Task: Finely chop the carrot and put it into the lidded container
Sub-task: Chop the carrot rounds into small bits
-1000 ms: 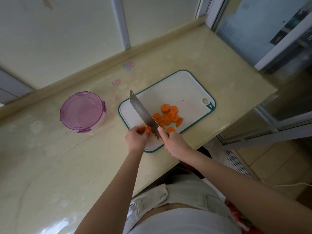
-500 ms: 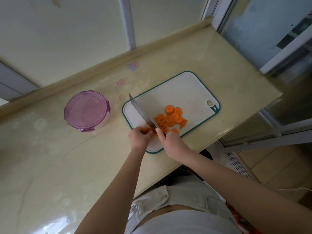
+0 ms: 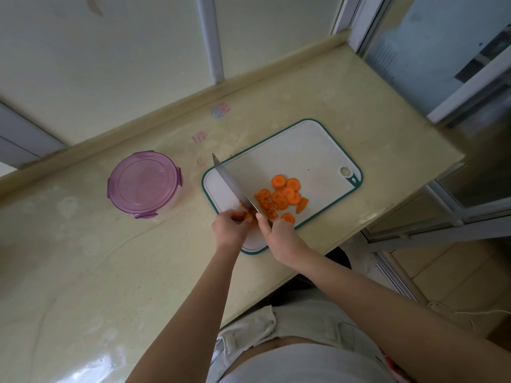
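Orange carrot slices (image 3: 286, 192) lie on a white cutting board (image 3: 304, 156) with a green rim. Beside them is a small heap of chopped carrot bits (image 3: 266, 207). My right hand (image 3: 279, 233) grips the handle of a broad knife (image 3: 233, 185), whose blade edge is down on the board. My left hand (image 3: 229, 228) pinches a few carrot pieces (image 3: 248, 215) against the blade's left side. A round container with a purple clip-on lid (image 3: 143, 184) stands shut on the counter to the left of the board.
The beige counter (image 3: 83, 272) ends just right of the board, with a drop to a tiled floor and a window frame (image 3: 431, 236). A raised ledge (image 3: 166, 111) runs along the counter's back.
The knife blade has come down from a raised tilt onto the carrot pieces near my left fingers. The pile of chopped bits beside the blade has grown slightly.
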### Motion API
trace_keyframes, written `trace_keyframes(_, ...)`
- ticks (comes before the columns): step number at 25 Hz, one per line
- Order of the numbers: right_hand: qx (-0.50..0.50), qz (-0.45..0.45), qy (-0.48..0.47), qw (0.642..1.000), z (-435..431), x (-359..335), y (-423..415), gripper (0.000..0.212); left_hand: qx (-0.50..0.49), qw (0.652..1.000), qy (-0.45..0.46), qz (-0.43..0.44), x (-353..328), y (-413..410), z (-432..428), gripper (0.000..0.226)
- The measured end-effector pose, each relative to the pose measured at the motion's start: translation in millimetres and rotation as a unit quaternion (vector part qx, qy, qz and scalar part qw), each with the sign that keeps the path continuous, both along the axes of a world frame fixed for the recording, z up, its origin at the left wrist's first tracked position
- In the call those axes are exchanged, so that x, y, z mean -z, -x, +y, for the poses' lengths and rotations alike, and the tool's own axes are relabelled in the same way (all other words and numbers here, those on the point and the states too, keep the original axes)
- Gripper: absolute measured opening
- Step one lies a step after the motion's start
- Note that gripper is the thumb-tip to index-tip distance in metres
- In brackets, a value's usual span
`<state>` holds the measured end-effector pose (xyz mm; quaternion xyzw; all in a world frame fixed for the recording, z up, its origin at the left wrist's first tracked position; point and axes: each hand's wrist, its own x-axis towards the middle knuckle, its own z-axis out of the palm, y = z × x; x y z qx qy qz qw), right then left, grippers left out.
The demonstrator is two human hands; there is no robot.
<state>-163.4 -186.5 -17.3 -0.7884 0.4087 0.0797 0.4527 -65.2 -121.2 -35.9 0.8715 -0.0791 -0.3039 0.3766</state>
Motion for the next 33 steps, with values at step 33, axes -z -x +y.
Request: trace_keyframes(33,0.017,0.009,-0.039,0.999,-5,-16,20,0.059,-0.029,0.999,0.025,-0.012,-7,7,5,0.01)
